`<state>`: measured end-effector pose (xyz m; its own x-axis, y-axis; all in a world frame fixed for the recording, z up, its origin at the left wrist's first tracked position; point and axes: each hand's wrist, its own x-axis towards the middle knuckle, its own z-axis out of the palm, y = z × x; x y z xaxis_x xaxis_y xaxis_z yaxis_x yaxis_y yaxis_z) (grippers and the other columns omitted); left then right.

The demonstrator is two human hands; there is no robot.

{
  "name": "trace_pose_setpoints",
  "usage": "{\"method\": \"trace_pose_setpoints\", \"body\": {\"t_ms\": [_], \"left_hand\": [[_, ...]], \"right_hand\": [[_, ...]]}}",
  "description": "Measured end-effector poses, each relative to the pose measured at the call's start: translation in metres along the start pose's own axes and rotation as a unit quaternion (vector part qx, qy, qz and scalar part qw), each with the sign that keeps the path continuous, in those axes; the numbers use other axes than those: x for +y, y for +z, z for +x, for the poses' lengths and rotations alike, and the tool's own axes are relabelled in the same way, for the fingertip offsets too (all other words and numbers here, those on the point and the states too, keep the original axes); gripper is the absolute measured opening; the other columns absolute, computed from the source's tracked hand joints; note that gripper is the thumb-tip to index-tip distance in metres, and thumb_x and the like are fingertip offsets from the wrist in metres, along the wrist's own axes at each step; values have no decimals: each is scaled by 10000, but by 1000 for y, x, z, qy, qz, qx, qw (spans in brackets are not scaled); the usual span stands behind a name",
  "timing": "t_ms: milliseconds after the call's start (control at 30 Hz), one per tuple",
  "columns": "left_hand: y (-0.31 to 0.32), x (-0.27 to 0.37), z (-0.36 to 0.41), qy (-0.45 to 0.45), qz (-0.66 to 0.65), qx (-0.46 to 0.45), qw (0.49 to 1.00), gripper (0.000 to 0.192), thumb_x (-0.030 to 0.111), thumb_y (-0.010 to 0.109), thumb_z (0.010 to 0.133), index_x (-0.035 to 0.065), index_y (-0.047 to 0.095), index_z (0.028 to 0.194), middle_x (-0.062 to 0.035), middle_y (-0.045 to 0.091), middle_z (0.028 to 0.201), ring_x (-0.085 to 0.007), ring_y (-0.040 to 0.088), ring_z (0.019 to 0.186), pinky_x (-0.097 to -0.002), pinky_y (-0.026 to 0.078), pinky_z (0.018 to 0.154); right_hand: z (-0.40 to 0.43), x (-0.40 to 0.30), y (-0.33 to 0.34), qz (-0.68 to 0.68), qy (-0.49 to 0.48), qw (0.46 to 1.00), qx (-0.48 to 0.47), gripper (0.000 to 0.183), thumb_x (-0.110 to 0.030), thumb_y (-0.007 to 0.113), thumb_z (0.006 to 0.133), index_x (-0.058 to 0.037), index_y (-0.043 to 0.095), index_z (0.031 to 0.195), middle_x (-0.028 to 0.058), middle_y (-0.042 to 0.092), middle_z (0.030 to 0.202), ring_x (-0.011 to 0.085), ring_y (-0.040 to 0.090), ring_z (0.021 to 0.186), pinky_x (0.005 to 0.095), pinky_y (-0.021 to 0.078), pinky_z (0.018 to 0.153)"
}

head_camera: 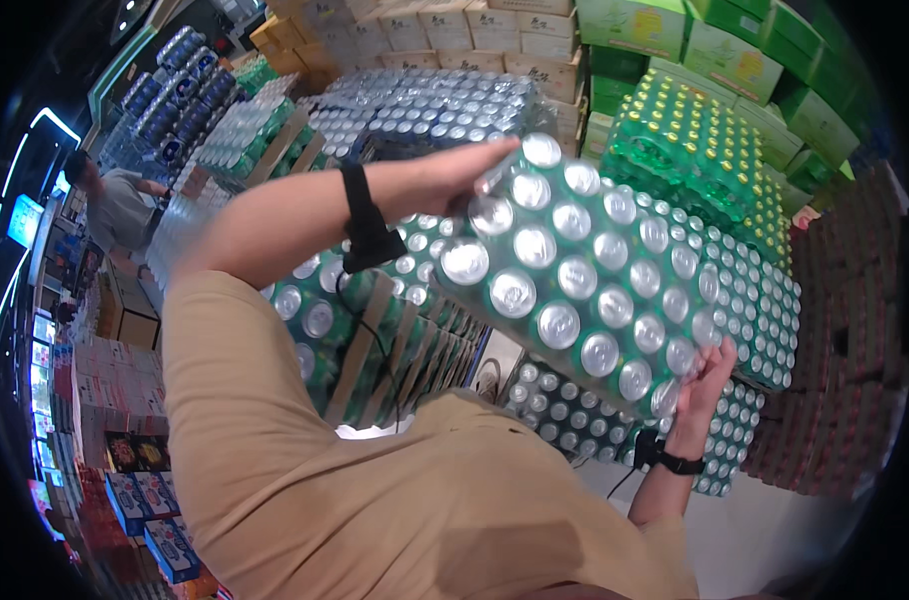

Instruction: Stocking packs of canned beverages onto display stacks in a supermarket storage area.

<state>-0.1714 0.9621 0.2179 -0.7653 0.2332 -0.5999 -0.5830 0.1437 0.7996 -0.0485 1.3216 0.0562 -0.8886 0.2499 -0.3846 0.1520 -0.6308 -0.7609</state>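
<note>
Both my hands hold a shrink-wrapped pack of green drink cans (577,276), its silver lids facing up towards me. My left hand (466,174) grips the far left end, with its fingertips partly hidden by the pack. At the opposite end, my right hand (706,379) presses against the near right corner, palm against the wrap. The pack slants across the view above other stacks of cans. Beneath and left of it stands a stack of green can packs (357,360) with cardboard sides. More dark green can packs (567,409) sit low below its near edge.
Green bottles with yellow caps (694,127) stand beyond the pack, before green cartons (732,60). Wrapped silver-lidded cans (454,105) are stacked at the back. Dark red stacks (822,352) rise at right. A person (121,206) stands at left. Thin cables hang from both my wristbands.
</note>
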Motion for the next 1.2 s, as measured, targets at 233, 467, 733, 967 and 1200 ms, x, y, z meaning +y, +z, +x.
{"method": "trace_pose_setpoints", "body": {"t_ms": [233,467,733,967,1200], "left_hand": [[-205,9,14,-7,4,170,985,586,614,413,832,62,513,666,8,440,511,-112,475,474,-263,419,472],[-325,-53,35,-62,-56,324,943,670,601,405,843,2,489,1132,-124,574,875,-186,577,753,-353,491,635],[-390,-127,38,-192,-137,382,894,586,555,284,898,91,461,1209,-128,557,1114,-239,578,885,-408,485,751],[-432,-194,76,-311,-59,403,859,909,756,279,758,103,275,1390,-147,313,1401,-305,257,1286,-530,178,1004],[-403,-148,80,-306,-72,349,883,848,685,314,812,82,230,1402,-118,314,1404,-312,310,1269,-500,248,1011]], "right_hand": [[55,57,160,-44,46,973,-223,492,-480,366,885,-51,575,1007,-33,576,708,26,453,513,177,307,423],[82,182,276,-130,135,961,-203,290,-453,412,872,-198,504,768,-103,420,591,30,384,525,200,271,492],[75,316,265,-81,246,913,-314,220,-359,479,865,-170,426,767,-39,392,686,100,381,653,248,314,652],[59,314,277,-280,232,849,-382,244,-244,490,828,-73,408,981,15,427,927,110,401,876,256,329,807],[74,316,295,-283,244,838,-397,423,-304,647,792,-2,372,903,54,426,850,114,427,794,259,397,707]]}}
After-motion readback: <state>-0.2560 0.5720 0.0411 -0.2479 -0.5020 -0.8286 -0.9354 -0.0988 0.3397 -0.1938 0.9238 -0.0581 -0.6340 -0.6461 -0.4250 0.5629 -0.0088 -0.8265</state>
